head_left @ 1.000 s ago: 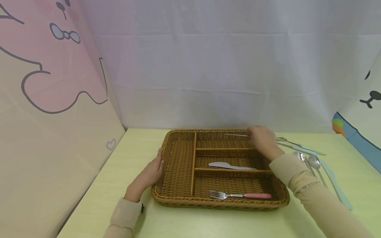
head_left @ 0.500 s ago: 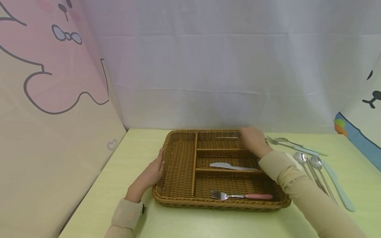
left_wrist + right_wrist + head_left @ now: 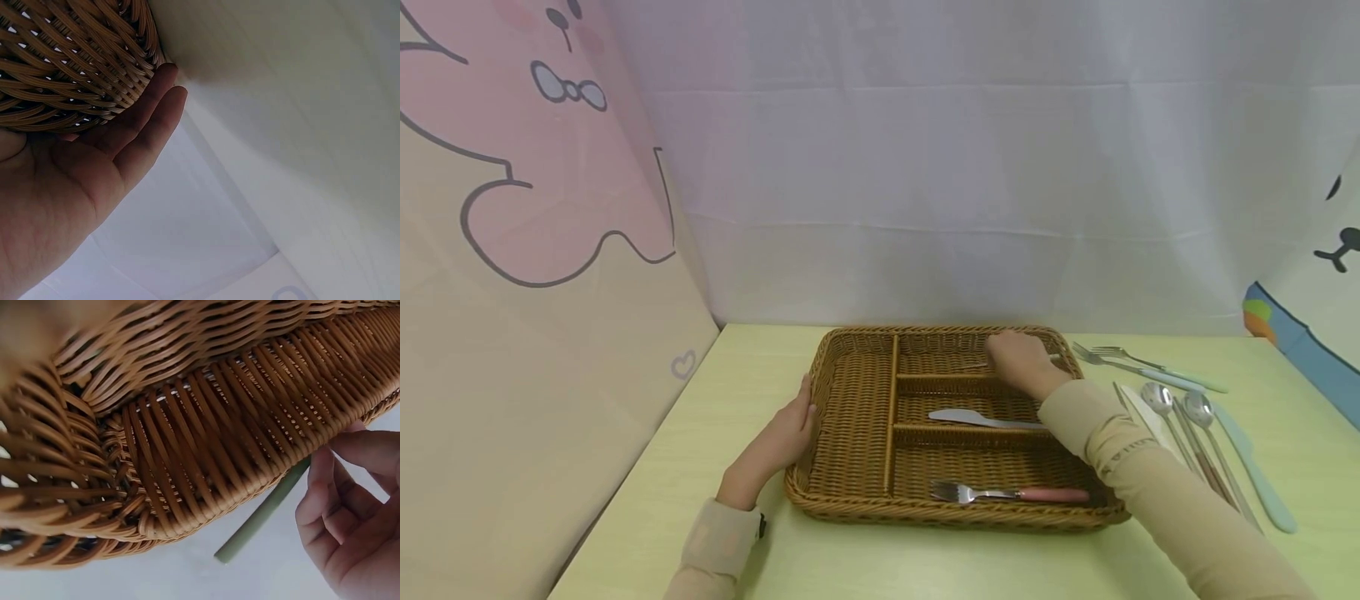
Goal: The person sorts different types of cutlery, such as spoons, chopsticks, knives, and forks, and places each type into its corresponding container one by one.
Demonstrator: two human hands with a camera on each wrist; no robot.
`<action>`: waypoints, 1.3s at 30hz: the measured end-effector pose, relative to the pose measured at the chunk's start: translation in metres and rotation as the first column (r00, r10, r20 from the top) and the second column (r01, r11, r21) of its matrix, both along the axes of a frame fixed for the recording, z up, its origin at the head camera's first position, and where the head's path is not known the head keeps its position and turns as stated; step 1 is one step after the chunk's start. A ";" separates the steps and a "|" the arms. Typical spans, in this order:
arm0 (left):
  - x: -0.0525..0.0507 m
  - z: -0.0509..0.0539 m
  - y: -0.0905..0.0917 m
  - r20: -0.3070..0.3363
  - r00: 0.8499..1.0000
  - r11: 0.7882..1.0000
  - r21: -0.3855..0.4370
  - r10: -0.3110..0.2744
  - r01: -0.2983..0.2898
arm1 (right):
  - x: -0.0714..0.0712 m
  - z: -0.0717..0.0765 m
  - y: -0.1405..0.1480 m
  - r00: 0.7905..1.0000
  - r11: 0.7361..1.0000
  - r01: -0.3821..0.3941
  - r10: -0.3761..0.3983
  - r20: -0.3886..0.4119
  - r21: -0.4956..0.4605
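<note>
Basket, one; green handle, one

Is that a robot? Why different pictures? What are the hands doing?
No robot: these are a person's left hand and right hand. The wide view comes from a camera on the person's head; the close-ups come from a camera on each wrist. A wicker tray sits on a pale green table. Inside lie a pale knife and a pink-handled fork; to its right lie spoons, forks and a mint knife. The left hand rests against the tray's left side. Over the back compartment, the right hand pinches a green handle; what cutlery it's on is unclear.
</note>
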State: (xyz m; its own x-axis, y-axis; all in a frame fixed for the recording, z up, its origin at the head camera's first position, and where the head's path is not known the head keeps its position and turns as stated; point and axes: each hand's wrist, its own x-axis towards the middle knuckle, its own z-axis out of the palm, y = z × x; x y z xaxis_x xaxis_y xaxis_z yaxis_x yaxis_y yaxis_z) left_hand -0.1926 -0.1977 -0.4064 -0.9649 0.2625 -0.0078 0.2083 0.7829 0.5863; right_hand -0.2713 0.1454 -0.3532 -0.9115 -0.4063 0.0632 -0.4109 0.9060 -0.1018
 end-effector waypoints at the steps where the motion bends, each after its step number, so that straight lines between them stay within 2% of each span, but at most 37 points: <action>1: 0.000 0.000 0.000 -0.001 1.000 1.000 0.000 -0.001 0.001 | 0.000 -0.001 0.000 1.000 1.000 -0.007 0.007 0.003 0.002; 5: -0.001 -0.002 -0.001 -0.006 1.000 1.000 -0.001 0.000 0.000 | 0.001 -0.004 -0.001 0.999 0.999 -0.036 0.036 0.009 0.025; 12: -0.001 -0.005 -0.001 -0.007 1.000 1.000 -0.006 -0.004 0.004 | 0.003 -0.010 0.001 0.991 0.996 -0.083 0.079 0.107 0.031; 19: 0.000 -0.002 0.001 -0.008 1.000 1.000 0.001 -0.008 0.008 | 0.003 -0.008 0.003 0.992 0.995 -0.090 0.085 0.090 0.045; 28: -0.001 -0.003 0.001 -0.015 1.000 1.000 -0.006 -0.005 0.005 | 0.002 -0.004 0.009 0.998 0.998 -0.029 0.025 0.054 0.064; 33: -0.001 -0.002 0.000 -0.006 1.000 1.000 -0.008 -0.006 0.006 | 0.001 0.002 0.019 0.999 1.000 0.000 -0.001 0.039 0.030; 39: 0.000 0.001 0.001 -0.008 1.000 1.000 -0.007 -0.009 0.009 | 0.006 0.015 0.033 0.999 0.999 0.038 -0.039 -0.023 -0.026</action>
State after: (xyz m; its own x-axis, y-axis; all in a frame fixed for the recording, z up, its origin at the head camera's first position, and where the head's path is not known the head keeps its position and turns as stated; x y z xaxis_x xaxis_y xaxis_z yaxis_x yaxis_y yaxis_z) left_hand -0.1925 -0.1971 -0.4054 -0.9626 0.2709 -0.0019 0.2199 0.7853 0.5788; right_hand -0.2655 0.1780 -0.3383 -0.9246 -0.3689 0.0948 -0.3783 0.9184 -0.1156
